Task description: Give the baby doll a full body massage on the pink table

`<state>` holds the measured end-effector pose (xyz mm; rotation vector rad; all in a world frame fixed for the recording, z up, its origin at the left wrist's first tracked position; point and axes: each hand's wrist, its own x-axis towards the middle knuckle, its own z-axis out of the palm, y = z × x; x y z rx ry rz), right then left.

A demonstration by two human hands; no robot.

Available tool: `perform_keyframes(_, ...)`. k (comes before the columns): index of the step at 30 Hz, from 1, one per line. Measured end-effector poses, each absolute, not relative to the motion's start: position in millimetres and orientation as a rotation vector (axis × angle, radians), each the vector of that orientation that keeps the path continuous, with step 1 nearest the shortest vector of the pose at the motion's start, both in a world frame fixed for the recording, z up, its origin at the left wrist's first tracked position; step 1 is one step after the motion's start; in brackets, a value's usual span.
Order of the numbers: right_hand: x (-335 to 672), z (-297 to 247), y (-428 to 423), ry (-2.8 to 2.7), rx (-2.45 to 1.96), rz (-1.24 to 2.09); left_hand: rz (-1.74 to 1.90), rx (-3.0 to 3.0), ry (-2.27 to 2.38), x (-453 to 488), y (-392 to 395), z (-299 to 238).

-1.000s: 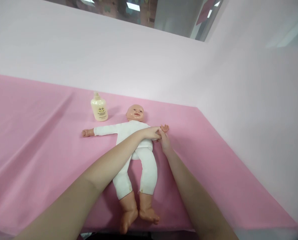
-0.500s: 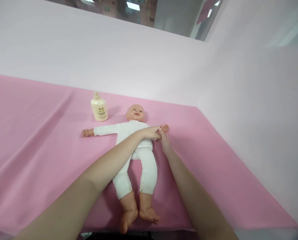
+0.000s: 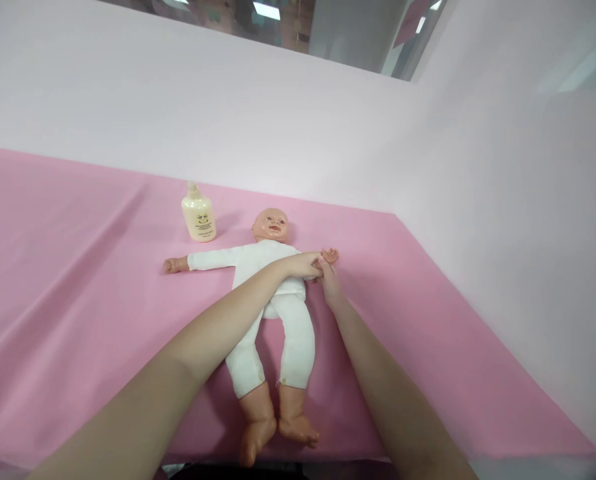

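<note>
A baby doll [image 3: 298,333] in a white suit lies on its back, head at the far side and bare feet near the table's front edge. My left hand [image 3: 305,265] reaches across its body and is closed around the doll's arm on the right side. Right beside it, my right hand [image 3: 329,279] grips the same arm near the wrist, its fingertips meeting those of my left hand. The doll's small hand [image 3: 331,255] pokes out beyond my fingers. Most of that arm is hidden under my hands. The doll's other arm [image 3: 213,259] stretches out to the left.
A pale yellow pump bottle [image 3: 199,217] stands upright left of the doll's head. Pink cloth [image 3: 103,320] with folds at the left covers the table. A white wall [image 3: 203,113] rises behind and at the right, with a window [image 3: 348,40] above.
</note>
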<state>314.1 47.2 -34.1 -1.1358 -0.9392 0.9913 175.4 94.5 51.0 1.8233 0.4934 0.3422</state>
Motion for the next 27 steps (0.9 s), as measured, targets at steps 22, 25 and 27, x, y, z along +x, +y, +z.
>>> perform_keyframes(22,314.5,-34.8,46.9,-0.924,-1.175,1.02,0.334,1.832,0.498,174.8,93.4,51.9)
perform_keyframes(25,313.6,-32.4,45.6,-0.919,-1.159,1.024,0.332,1.839,0.511,174.6,93.7,51.5)
perform_keyframes(27,312.8,-30.6,44.8,-0.913,-1.136,1.025,0.338,1.838,0.504,174.4,93.9,51.4)
